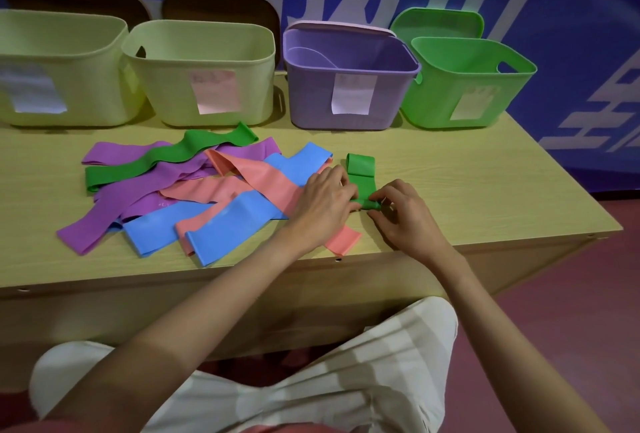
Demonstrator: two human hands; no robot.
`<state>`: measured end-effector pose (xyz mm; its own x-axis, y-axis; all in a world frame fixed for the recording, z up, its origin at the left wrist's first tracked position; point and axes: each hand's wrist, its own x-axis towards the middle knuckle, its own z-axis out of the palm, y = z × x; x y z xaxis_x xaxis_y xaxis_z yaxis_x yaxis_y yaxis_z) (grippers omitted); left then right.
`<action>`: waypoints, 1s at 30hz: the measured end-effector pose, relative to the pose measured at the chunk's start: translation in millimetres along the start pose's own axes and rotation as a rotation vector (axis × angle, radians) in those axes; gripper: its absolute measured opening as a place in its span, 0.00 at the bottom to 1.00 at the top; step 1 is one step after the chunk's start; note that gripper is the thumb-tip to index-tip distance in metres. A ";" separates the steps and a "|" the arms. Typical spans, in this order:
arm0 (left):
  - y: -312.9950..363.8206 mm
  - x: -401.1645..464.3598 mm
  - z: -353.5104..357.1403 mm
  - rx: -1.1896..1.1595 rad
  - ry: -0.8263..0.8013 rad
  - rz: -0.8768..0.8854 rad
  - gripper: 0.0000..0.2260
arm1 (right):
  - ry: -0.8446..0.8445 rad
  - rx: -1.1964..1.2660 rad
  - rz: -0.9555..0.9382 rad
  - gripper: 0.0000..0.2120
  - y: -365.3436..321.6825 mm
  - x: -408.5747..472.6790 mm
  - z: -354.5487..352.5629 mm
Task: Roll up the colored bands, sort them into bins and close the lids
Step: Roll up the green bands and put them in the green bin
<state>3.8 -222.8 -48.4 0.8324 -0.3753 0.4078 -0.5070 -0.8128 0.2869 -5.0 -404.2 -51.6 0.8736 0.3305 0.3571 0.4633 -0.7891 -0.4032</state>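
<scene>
A green band (362, 176) lies on the wooden table (467, 190), its near end rolled into a small coil. My left hand (325, 200) and my right hand (403, 214) both pinch that rolled end from either side. To the left sits a loose pile of flat bands: purple (138, 190), pink (263, 176), blue (228, 224) and another green band (166, 159). Four open bins stand along the back: two pale yellow bins (62, 62) (207, 65), a purple bin (346, 86) and a green bin (464, 86).
Two brown lids (221, 6) lean behind the yellow bins, a pink lid (339, 29) behind the purple bin, and a green lid (436, 22) behind the green bin. Each bin carries a paper label. The table's right corner and front edge are close by. My lap is below the table.
</scene>
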 end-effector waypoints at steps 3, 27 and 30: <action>-1.0 0.0 -0.4 0.007 0.001 0.011 0.12 | 0.013 -0.003 0.011 0.08 3.3 1.3 -0.7; -4.2 11.8 2.0 0.020 -0.013 0.019 0.11 | 0.032 -0.042 0.014 0.08 4.5 15.0 0.7; -4.8 16.8 2.4 0.027 -0.029 0.016 0.10 | 0.020 -0.055 0.007 0.10 4.8 17.6 0.2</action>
<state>20.7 -226.2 -45.0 0.8307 -0.4005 0.3867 -0.5143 -0.8181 0.2574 12.6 -402.1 -47.5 0.8732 0.3151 0.3717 0.4483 -0.8185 -0.3593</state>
